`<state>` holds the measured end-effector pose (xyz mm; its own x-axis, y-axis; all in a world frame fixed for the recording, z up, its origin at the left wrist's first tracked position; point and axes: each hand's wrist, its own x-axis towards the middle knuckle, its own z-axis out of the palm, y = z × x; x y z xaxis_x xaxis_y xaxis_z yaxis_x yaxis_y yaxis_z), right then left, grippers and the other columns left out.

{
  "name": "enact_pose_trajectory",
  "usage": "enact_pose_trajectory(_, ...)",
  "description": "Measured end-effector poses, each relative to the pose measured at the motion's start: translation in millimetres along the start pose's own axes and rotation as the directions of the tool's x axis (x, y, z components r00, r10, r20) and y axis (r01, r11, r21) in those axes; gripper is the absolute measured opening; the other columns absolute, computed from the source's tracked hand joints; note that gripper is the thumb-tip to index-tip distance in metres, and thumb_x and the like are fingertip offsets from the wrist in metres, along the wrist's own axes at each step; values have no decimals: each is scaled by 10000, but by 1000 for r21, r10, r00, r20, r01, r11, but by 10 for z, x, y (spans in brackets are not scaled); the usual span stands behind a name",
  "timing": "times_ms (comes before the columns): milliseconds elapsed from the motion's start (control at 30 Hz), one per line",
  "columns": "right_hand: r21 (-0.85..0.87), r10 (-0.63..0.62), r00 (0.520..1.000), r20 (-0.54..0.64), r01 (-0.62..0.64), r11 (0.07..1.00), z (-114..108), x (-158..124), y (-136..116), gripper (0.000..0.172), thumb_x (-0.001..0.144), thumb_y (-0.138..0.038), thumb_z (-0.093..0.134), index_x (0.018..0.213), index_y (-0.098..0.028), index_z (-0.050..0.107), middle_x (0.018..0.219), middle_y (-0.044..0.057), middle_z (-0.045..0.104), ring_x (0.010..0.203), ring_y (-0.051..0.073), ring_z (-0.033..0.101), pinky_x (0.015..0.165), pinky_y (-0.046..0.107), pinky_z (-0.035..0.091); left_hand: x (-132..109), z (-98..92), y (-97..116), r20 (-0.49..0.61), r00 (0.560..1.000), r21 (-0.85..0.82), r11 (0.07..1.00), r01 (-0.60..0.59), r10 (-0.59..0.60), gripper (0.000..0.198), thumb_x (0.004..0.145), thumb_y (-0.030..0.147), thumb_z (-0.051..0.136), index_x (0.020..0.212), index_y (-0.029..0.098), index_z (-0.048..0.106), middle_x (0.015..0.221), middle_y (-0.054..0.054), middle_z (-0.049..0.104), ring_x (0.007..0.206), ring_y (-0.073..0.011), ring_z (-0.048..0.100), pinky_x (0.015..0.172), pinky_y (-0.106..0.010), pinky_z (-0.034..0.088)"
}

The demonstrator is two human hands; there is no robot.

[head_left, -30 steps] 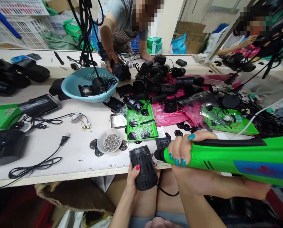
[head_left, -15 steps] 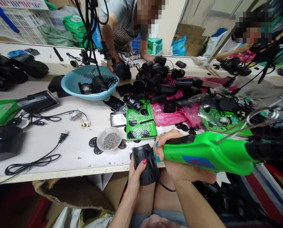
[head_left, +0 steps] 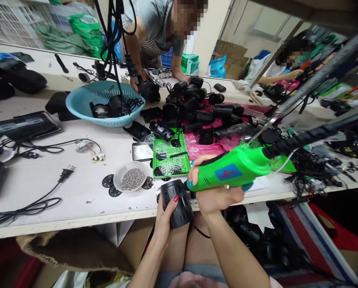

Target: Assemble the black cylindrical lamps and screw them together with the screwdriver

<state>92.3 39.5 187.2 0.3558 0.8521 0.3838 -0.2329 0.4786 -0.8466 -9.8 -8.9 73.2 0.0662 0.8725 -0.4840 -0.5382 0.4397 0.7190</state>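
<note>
My left hand (head_left: 162,224) is closed around a black cylindrical plastic housing (head_left: 177,206) with slots in its side, held over my lap at the table's front edge. A black cord hangs from the housing's lower side. In my right hand (head_left: 212,200) is a green electric screwdriver (head_left: 231,170) with a blue label, lying nearly level. Its tip end points left toward the housing; the bit is hidden, so I cannot tell whether it touches. Just beyond the housing sits a white bowl (head_left: 116,178) of small screws (head_left: 133,179).
Behind the bowl is a green tray (head_left: 187,160) with clear and black discs. A blue basket (head_left: 77,106) holds black parts. Black housings lie piled on pink plastic (head_left: 194,150). Corded plugs hang above. A co-worker (head_left: 157,36) handles a black part opposite; another person sits right.
My right hand has brought the screwdriver farther from the camera and swung its cable end away, slightly upward. The view has turned right. My left hand keeps the housing.
</note>
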Motion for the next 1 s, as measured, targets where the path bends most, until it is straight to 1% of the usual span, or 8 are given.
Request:
enact_pose_trajectory(167,-20,-33,996,-81,32,999,177,69,0,778,681,-953,353,751,-212,578,563,-7,498,433,168,522,366,293,406,12,-29,-4,32,999,-16,1000,14,-13,773,689,482,832,1361,197,576,1259,-117,696,1174,-320,642,965,-397,521)
enact_pose_trajectory(333,-16,-41,996,-79,40,999,221,39,-26,714,717,-891,394,739,-205,590,557,-16,493,372,129,444,347,277,351,19,-35,-6,25,1000,-37,999,7,-6,752,688,470,835,1348,201,593,1284,-111,689,1192,-317,635,1004,-408,505)
enact_pose_trajectory(433,-20,-55,995,-84,54,998,205,26,-63,619,748,-783,376,761,-203,591,609,1,544,350,114,422,358,282,332,19,-32,-4,30,999,-41,999,-10,11,715,686,463,834,1316,202,620,1217,-100,718,1136,-302,663,996,-399,508)
enact_pose_trajectory(500,-19,-43,996,-79,42,999,189,32,-88,604,733,-767,366,767,-204,581,626,5,551,347,117,433,365,283,325,10,-29,-3,45,999,-34,999,-11,12,701,688,458,834,1304,200,624,1166,-96,733,1091,-296,680,971,-393,519)
enact_pose_trajectory(700,-18,14,1000,7,-14,1000,113,76,-97,681,687,-838,364,719,-198,594,508,-4,517,319,135,417,354,286,307,-16,-31,-18,80,997,-49,999,-10,14,677,697,438,836,1288,198,609,1193,-97,718,1082,-282,680,948,-376,528)
enact_pose_trajectory(800,11,19,999,30,-20,1000,61,71,-112,723,696,-858,353,769,-192,625,449,-11,488,346,150,417,377,291,315,-15,-34,-13,68,998,-58,998,17,-13,674,683,446,843,1263,189,619,1145,-98,730,1024,-274,700,911,-362,546)
enact_pose_trajectory(867,32,-2,1000,26,2,999,16,47,-148,728,719,-846,365,845,-188,651,466,-8,506,391,163,444,411,302,348,-22,-33,4,71,997,-63,997,35,-30,677,683,455,838,1259,180,614,1083,-101,742,951,-277,720,854,-368,569)
enact_pose_trajectory(1000,-5,-142,989,-41,141,990,-95,-14,-233,679,741,-829,440,929,-219,672,469,-40,491,387,157,441,425,316,383,-66,-23,50,86,994,-91,994,67,-60,692,671,469,826,1250,161,605,971,-109,757,835,-305,741,789,-423,596)
